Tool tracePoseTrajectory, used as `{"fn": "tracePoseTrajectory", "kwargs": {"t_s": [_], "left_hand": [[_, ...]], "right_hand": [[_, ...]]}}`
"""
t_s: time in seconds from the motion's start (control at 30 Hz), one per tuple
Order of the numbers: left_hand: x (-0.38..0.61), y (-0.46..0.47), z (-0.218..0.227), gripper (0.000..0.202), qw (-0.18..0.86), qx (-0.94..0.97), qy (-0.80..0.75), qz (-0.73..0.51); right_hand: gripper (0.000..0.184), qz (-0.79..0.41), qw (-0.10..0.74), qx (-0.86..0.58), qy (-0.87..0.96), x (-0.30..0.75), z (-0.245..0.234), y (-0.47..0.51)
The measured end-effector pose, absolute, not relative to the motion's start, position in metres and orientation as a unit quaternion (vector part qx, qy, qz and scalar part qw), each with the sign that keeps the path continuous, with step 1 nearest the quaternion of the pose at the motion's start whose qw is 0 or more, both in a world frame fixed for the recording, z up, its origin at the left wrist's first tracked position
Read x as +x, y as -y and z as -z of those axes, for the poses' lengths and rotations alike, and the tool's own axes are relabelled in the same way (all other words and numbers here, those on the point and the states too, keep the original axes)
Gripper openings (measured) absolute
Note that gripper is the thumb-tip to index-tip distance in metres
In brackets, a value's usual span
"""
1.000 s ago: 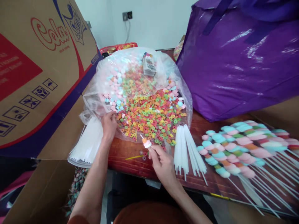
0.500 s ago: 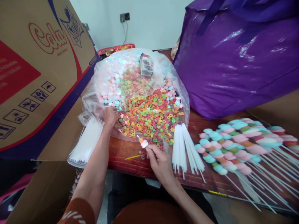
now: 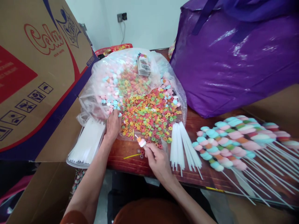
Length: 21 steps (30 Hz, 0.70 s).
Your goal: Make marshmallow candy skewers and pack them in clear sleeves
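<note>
Right hand [image 3: 159,160]: thumb and forefinger pinching a thin white stick threaded with orange, pink and white sweets [image 3: 141,142], above the front edge of the reddish-brown wooden worktop [image 3: 118,152], tip angled up-left. Left hand [image 3: 113,125]: fingers bent at the left edge of the heap of multicoloured ring-shaped sweets [image 3: 149,115]; cannot tell whether they grip anything. Loose white plastic sticks [image 3: 177,149]: near worktop's front edge, right of right hand. Pink-and-blue marshmallow skewers [image 3: 227,140]: toward worktop's front right corner.

Left hand [image 3: 113,126]: fingertips obscured, any held item indeterminate; thin straight white stick [image 3: 136,136]: lower length concealed by fingers of right hand [image 3: 159,160]; bulky glossy purple bag [image 3: 233,67], beyond these fingers: cropped above and right
</note>
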<state>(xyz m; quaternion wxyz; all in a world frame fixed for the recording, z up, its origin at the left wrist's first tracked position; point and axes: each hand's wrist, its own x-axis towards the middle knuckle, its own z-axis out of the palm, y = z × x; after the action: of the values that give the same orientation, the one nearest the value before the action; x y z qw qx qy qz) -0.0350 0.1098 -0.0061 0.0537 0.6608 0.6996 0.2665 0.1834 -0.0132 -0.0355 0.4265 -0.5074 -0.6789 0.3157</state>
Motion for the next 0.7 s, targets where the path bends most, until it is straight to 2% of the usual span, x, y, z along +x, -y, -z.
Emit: {"fn": "tracePoseTrajectory", "kwargs": {"t_s": [0.13, 0.27, 0.3, 0.37, 0.43, 0.53, 0.7], "left_hand": [[-0.047, -0.127, -0.002, 0.016, 0.162, 0.599, -0.698, -0.358], [-0.050, -0.116, -0.010, 0.012, 0.221, 0.561, -0.684, -0.411], [-0.047, -0.107, -0.011, 0.014, 0.256, 0.553, -0.673, -0.420], [-0.039, -0.083, -0.011, 0.022, 0.391, 0.526, -0.620, -0.432], [-0.029, -0.059, -0.008, 0.021, 0.446, 0.544, -0.578, -0.414], [-0.016, -0.032, -0.002, 0.008, 0.352, 0.617, -0.598, -0.371], [-0.011, -0.015, 0.014, 0.025, 0.180, 0.697, -0.589, -0.367]], "right_hand": [[0.025, -0.313, 0.422, -0.513, 0.679, 0.183, 0.036, 0.013], [0.025, -0.315, 0.429, -0.510, 0.676, 0.183, 0.034, 0.013], [0.025, -0.316, 0.431, -0.509, 0.675, 0.183, 0.033, 0.013], [0.026, -0.319, 0.432, -0.508, 0.673, 0.183, 0.031, 0.013], [0.027, -0.321, 0.431, -0.508, 0.673, 0.183, 0.030, 0.013], [0.025, -0.317, 0.431, -0.509, 0.674, 0.183, 0.031, 0.013], [0.026, -0.312, 0.430, -0.515, 0.673, 0.182, 0.032, 0.013]]}}
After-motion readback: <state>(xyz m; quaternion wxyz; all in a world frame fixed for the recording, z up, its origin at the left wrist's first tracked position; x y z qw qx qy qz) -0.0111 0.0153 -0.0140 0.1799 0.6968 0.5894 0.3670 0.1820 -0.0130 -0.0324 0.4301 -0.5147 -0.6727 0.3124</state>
